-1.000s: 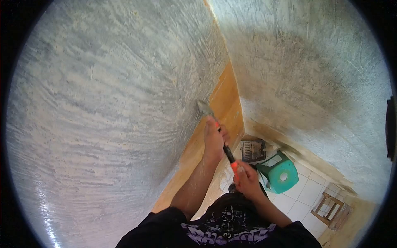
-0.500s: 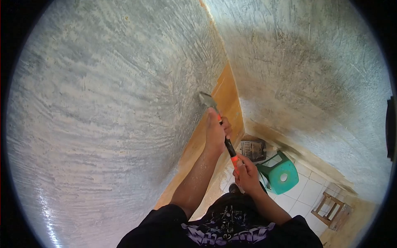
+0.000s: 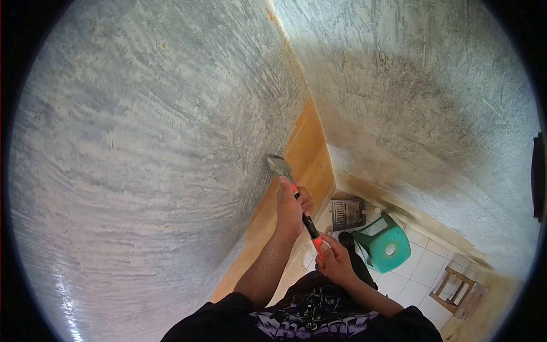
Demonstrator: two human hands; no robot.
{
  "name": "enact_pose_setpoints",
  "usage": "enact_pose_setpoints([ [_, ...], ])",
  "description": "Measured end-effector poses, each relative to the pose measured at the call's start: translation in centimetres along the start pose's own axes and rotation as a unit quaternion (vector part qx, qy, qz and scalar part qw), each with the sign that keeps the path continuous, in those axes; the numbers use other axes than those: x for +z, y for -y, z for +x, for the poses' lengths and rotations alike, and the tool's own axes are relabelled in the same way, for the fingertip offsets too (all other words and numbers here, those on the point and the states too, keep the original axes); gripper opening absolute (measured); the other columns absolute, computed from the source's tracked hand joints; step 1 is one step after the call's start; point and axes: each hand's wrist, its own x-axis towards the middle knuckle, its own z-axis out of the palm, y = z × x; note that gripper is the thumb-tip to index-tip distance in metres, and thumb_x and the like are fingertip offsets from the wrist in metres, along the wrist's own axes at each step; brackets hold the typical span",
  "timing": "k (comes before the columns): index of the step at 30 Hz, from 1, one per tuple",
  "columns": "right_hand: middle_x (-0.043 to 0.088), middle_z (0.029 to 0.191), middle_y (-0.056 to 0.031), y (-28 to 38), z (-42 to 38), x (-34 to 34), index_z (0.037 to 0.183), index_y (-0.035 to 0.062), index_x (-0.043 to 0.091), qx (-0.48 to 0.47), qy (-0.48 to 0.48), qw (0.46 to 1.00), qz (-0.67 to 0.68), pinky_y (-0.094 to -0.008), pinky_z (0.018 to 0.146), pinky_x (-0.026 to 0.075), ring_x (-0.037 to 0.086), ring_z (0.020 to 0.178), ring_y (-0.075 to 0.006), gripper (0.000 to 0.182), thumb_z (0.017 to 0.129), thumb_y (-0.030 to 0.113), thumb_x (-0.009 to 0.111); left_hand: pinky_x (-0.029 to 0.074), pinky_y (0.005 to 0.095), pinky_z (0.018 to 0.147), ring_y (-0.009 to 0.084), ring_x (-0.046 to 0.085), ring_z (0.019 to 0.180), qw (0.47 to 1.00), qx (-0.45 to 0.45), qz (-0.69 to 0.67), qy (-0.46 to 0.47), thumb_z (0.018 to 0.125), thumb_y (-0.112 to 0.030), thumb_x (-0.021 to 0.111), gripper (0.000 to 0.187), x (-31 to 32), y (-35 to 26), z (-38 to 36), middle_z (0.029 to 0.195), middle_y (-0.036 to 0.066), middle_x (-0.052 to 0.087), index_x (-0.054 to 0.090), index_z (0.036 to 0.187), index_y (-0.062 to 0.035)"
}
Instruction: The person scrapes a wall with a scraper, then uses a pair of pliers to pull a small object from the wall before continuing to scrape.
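Both of my hands grip one long-handled scraper (image 3: 307, 224) with a black and orange handle. My left hand (image 3: 292, 208) is wrapped round the upper handle, just below the metal blade (image 3: 278, 165). Lower down, my right hand (image 3: 335, 261) closes round the orange end of the handle. The blade rests at the grey, streaky wall (image 3: 171, 171), by the edge of the bare orange-yellow strip (image 3: 310, 154). Whether the blade's edge touches the wall is hard to tell.
A second grey wall (image 3: 410, 102) meets the first at a corner. Below stand a green plastic stool (image 3: 393, 242), a dark slotted tray-like object (image 3: 348, 214) and a small wooden stool (image 3: 451, 289) on white floor tiles (image 3: 415, 265). A dark object (image 3: 538, 176) shows at the right edge.
The scraper and both hands have moved down in the view, the blade sliding lower along the edge of the orange-yellow strip. A dark leg and foot now show beside the green stool.
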Motion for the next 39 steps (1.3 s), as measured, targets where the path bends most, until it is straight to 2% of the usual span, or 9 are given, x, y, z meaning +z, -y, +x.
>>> enact_pose_setpoints([
  [3,0.044,0.064,0.0025,0.9,0.5,-0.1,0.143,0.0071,0.046,0.017,-0.029,0.997,-0.065,-0.0202,0.045,0.033,0.039,0.051,-0.0037,0.044,0.104,0.028,0.05,0.028,0.025,0.039,0.008,0.031,0.043,1.0,0.007,0.021,-0.012,0.102,-0.059,0.033,0.045,0.2,-0.1,-0.5,0.057,-0.003,0.031,0.041,0.096,-0.0147],
  [6,0.046,0.065,-0.0003,0.3,1.0,-0.9,0.145,0.0077,0.042,0.006,0.005,1.0,-0.025,-0.0211,0.043,0.034,0.039,0.049,-0.0064,0.045,0.105,0.029,0.044,0.028,0.0252,0.039,0.0081,0.03,0.043,1.0,0.015,0.026,-0.009,0.102,-0.059,0.032,0.046,0.4,0.1,-0.1,0.057,-0.003,0.03,0.041,0.096,-0.0149],
  [16,0.04,0.061,0.0036,0.8,1.0,0.0,0.147,0.0048,0.041,0.016,0.0,1.0,0.008,-0.0204,0.045,0.032,0.037,0.05,-0.0038,0.052,0.104,0.034,0.048,0.029,0.0258,0.039,0.0085,0.031,0.043,0.999,0.017,0.037,-0.011,0.102,-0.058,0.031,0.045,0.4,-0.2,0.3,0.057,-0.003,0.032,0.041,0.095,-0.0154],
  [19,0.046,0.063,-0.0002,-0.4,0.4,-0.8,0.148,0.0087,0.039,0.014,0.004,0.997,-0.071,-0.0222,0.043,0.035,0.039,0.047,-0.0063,0.049,0.105,0.033,0.043,0.029,0.0248,0.04,0.0076,0.029,0.044,0.999,0.013,0.028,-0.016,0.101,-0.061,0.032,0.047,0.1,0.0,-0.9,0.057,-0.004,0.029,0.043,0.097,-0.0153],
  [22,0.046,0.062,0.0,-1.2,-0.4,-0.1,0.148,0.0088,0.039,0.0,0.025,0.998,-0.065,-0.0223,0.042,0.034,0.039,0.047,-0.0062,0.051,0.105,0.035,0.044,0.028,0.0244,0.041,0.0072,0.027,0.044,1.0,0.001,0.025,-0.016,0.1,-0.062,0.033,0.048,-0.4,-0.1,-1.6,0.057,-0.005,0.028,0.044,0.098,-0.0153],
  [25,0.043,0.063,0.0029,0.3,0.7,-0.2,0.146,0.0034,0.041,0.016,-0.025,0.996,-0.081,-0.0202,0.046,0.034,0.038,0.05,-0.0044,0.051,0.104,0.03,0.048,0.028,0.0244,0.041,0.0073,0.027,0.044,0.999,-0.001,0.03,-0.024,0.101,-0.062,0.032,0.048,0.6,-0.1,0.1,0.057,-0.005,0.028,0.044,0.099,-0.0152],
  [28,0.044,0.064,0.0024,0.8,1.5,-0.5,0.146,0.0033,0.042,0.0,-0.009,1.0,0.008,-0.02,0.046,0.034,0.039,0.051,-0.0043,0.05,0.104,0.03,0.049,0.028,0.0244,0.041,0.0074,0.028,0.044,0.999,0.009,0.034,-0.021,0.101,-0.062,0.032,0.048,0.6,0.3,0.6,0.057,-0.005,0.028,0.044,0.099,-0.0149],
  [32,0.043,0.064,0.0027,-0.5,0.4,-0.6,0.146,0.0028,0.041,0.009,0.003,0.999,-0.031,-0.02,0.045,0.034,0.039,0.051,-0.0039,0.051,0.104,0.03,0.048,0.029,0.0251,0.039,0.0084,0.033,0.044,1.0,0.005,0.016,-0.025,0.103,-0.055,0.032,0.041,0.0,0.1,-0.9,0.058,-0.003,0.033,0.04,0.094,-0.0151],
  [39,0.043,0.065,0.0032,0.9,2.0,-1.7,0.147,0.0053,0.041,-0.006,0.01,0.999,-0.04,-0.0204,0.045,0.034,0.039,0.051,-0.0041,0.052,0.104,0.034,0.048,0.028,0.0248,0.041,0.0068,0.028,0.044,0.999,0.029,0.036,-0.025,0.101,-0.061,0.033,0.047,1.5,0.3,0.9,0.057,-0.005,0.03,0.043,0.097,-0.0152],
])
